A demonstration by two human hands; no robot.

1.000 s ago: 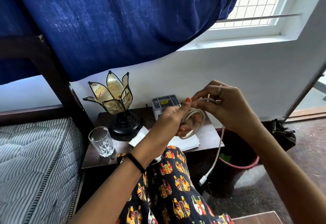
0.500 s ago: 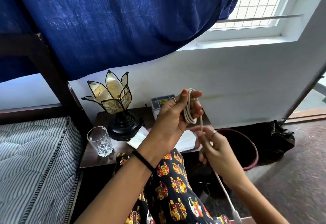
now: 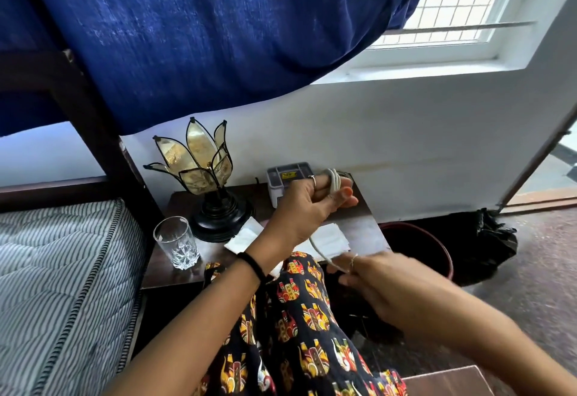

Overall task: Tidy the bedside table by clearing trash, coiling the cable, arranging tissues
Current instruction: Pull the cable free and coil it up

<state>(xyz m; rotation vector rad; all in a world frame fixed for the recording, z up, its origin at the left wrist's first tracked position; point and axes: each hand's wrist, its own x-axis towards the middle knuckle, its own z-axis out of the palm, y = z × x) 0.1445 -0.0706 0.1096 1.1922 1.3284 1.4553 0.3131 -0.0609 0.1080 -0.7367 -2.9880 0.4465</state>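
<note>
Above the bedside table (image 3: 359, 224), the left hand (image 3: 307, 208) grips the coiled cable (image 3: 334, 181) while the right hand (image 3: 371, 277) pinches its loose tail — each new loop should probably match the others, laid flat without twist. Beside the table, the dark bin (image 3: 437, 255) shows no contents I can make out — the glass (image 3: 176, 242) looks empty.

**Daylight from the window, blur at the right hand**

Bright daylight enters through the window (image 3: 462, 11) at upper right, slightly overexposed there. The curtain (image 3: 203, 36) blocks much of it, leaving the table (image 3: 359, 227) and floor dim. The right hand (image 3: 384, 286) is motion-blurred. Wide-angle distortion bends lines near the edges.
</note>
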